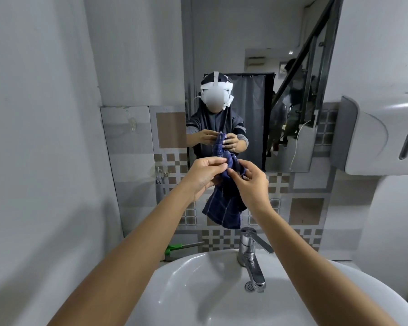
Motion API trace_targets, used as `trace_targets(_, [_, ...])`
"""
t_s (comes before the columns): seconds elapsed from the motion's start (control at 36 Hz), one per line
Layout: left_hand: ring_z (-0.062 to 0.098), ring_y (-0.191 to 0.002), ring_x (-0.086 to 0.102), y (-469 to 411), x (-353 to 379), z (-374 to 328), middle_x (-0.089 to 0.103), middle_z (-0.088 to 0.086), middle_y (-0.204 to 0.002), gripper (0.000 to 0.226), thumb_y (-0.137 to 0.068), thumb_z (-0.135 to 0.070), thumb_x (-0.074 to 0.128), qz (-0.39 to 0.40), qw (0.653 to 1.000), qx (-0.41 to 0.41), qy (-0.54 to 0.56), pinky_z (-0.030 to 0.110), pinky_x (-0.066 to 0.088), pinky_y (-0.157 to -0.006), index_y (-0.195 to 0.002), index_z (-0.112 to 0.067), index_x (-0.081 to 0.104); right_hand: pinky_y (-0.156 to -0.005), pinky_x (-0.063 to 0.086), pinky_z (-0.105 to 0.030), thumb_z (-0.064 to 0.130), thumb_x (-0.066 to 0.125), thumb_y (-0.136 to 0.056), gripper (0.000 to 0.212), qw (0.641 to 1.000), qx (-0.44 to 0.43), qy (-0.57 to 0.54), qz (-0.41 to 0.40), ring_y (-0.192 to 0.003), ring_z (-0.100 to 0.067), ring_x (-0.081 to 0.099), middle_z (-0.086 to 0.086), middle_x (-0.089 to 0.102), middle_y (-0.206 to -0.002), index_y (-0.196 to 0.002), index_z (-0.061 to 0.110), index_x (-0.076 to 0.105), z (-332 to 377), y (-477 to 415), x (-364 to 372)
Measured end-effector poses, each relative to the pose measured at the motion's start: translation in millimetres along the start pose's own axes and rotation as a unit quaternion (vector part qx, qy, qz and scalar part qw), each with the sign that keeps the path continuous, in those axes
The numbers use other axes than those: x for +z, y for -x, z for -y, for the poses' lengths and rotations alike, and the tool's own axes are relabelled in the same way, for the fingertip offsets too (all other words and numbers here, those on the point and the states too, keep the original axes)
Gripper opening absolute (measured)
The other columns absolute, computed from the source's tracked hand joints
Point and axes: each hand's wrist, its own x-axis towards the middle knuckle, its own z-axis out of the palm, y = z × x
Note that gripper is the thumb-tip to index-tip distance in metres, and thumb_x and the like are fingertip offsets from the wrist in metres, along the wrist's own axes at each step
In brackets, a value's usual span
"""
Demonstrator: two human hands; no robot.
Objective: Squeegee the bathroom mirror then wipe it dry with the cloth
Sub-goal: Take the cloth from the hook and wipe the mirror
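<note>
A dark blue checked cloth [224, 208] hangs bunched between both hands above the sink, below the mirror's lower edge. My left hand [204, 172] pinches its top from the left. My right hand [250, 182] grips it from the right. The tall mirror [250, 55] is on the wall ahead and reflects a person holding the cloth. A squeegee with a green head and a metal handle [183, 247] lies behind the sink at the left, against the tiled wall.
A white sink [198, 290] with a chrome tap [251, 257] sits directly below my arms. A white dispenser [382, 135] juts from the right wall beside the mirror. A grey wall closes in on the left.
</note>
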Motion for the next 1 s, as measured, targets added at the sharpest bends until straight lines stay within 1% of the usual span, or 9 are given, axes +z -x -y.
trace_targets(0.14, [0.021, -0.092, 0.062, -13.3, 6.1, -11.7, 0.067, 0.012, -0.1, 0.019, -0.088, -0.011, 0.059, -0.024, 0.996, 0.049, -0.07, 0.037, 0.05, -0.088, -0.106, -0.01, 0.066, -0.072, 0.054, -0.025, 0.018, 0.068, -0.083, 0.018, 0.998, -0.012, 0.011, -0.066, -0.08, -0.011, 0.067, 0.0, 0.072, -0.084, -0.101, 0.015, 0.07, 4.6, -14.9, 1.6])
trace_targets(0.28, [0.008, -0.087, 0.061, -30.8, 7.9, -33.0, 0.069, 0.007, -0.095, 0.017, -0.09, -0.013, 0.057, -0.052, 0.976, 0.154, -0.146, 0.022, 0.047, -0.086, -0.098, -0.007, 0.07, -0.068, 0.048, -0.02, 0.014, 0.067, -0.083, 0.013, 0.993, -0.052, 0.037, -0.103, -0.073, -0.006, 0.062, 0.004, 0.068, -0.078, -0.095, 0.015, 0.072, 20.7, -42.6, -0.4])
trace_targets(0.39, [0.011, -0.089, 0.065, -53.2, -4.0, -55.7, 0.072, 0.002, -0.094, 0.02, -0.089, -0.023, 0.057, -0.147, 0.943, 0.233, -0.187, 0.022, 0.051, -0.083, -0.101, -0.013, 0.071, -0.072, 0.052, -0.02, 0.012, 0.068, -0.081, 0.015, 0.988, -0.085, 0.031, -0.125, -0.078, -0.011, 0.065, 0.002, 0.07, -0.081, -0.095, 0.013, 0.073, 39.7, -74.0, -7.7])
trace_targets(0.53, [0.006, -0.084, 0.058, -90.9, -31.1, -86.3, 0.063, -0.002, -0.097, 0.021, -0.093, -0.016, 0.051, -0.273, 0.852, 0.366, -0.256, 0.003, 0.045, -0.073, -0.106, -0.008, 0.066, -0.068, 0.05, -0.016, 0.017, 0.068, -0.083, 0.015, 0.974, -0.142, 0.024, -0.176, -0.072, -0.008, 0.062, 0.005, 0.07, -0.08, -0.098, 0.015, 0.072, 81.4, -131.6, -20.5])
trace_targets(0.64, [0.014, -0.101, 0.058, -139.2, -52.2, -90.1, 0.063, 0.004, -0.111, 0.025, -0.096, -0.017, 0.048, -0.261, 0.778, 0.425, -0.381, 0.026, 0.048, -0.089, -0.114, -0.006, 0.061, -0.072, 0.049, -0.016, 0.019, 0.065, -0.085, 0.011, 0.952, -0.198, 0.008, -0.236, -0.066, 0.0, 0.058, 0.02, 0.059, -0.069, -0.093, 0.017, 0.072, 129.5, -183.6, -23.0])
trace_targets(0.69, [0.014, -0.114, 0.053, -162.4, -57.0, -87.1, 0.06, 0.005, -0.119, 0.027, -0.098, -0.02, 0.046, -0.239, 0.745, 0.432, -0.449, 0.03, 0.046, -0.096, -0.121, -0.008, 0.055, -0.07, 0.046, -0.009, 0.019, 0.064, -0.086, 0.009, 0.938, -0.226, -0.006, -0.261, -0.065, -0.002, 0.056, 0.018, 0.059, -0.069, -0.091, 0.016, 0.071, 153.2, -207.2, -19.3])
trace_targets(0.78, [0.015, -0.13, 0.041, -174.5, -52.7, -89.7, 0.048, 0.005, -0.136, 0.034, -0.097, -0.019, 0.047, -0.223, 0.752, 0.451, -0.426, 0.031, 0.04, -0.105, -0.13, -0.011, 0.049, -0.067, 0.036, 0.003, 0.018, 0.062, -0.087, 0.012, 0.918, -0.272, -0.008, -0.289, -0.065, -0.002, 0.052, 0.008, 0.062, -0.076, -0.093, 0.011, 0.07, 183.4, -239.7, -7.1])
trace_targets(0.92, [0.011, -0.141, 0.018, -184.9, -54.6, -87.7, 0.022, 0.001, -0.153, 0.05, -0.097, -0.032, 0.029, -0.228, 0.733, 0.461, -0.444, 0.031, 0.03, -0.112, -0.143, -0.012, 0.029, -0.06, 0.04, -0.007, 0.02, 0.06, -0.088, 0.021, 0.897, -0.327, 0.017, -0.297, -0.072, -0.012, 0.063, -0.001, 0.073, -0.087, -0.106, 0.013, 0.069, 218.8, -294.0, 25.0])
trace_targets(1.0, [0.01, -0.143, 0.012, -195.1, -63.5, -76.9, 0.015, -0.002, -0.154, 0.053, -0.096, -0.033, 0.029, -0.228, 0.719, 0.448, -0.48, 0.03, 0.025, -0.113, -0.144, -0.012, 0.025, -0.065, 0.05, -0.027, 0.022, 0.058, -0.09, 0.024, 0.884, -0.361, 0.071, -0.289, -0.071, -0.022, 0.065, -0.006, 0.073, -0.084, -0.11, 0.014, 0.068, 222.9, -316.9, 41.6])
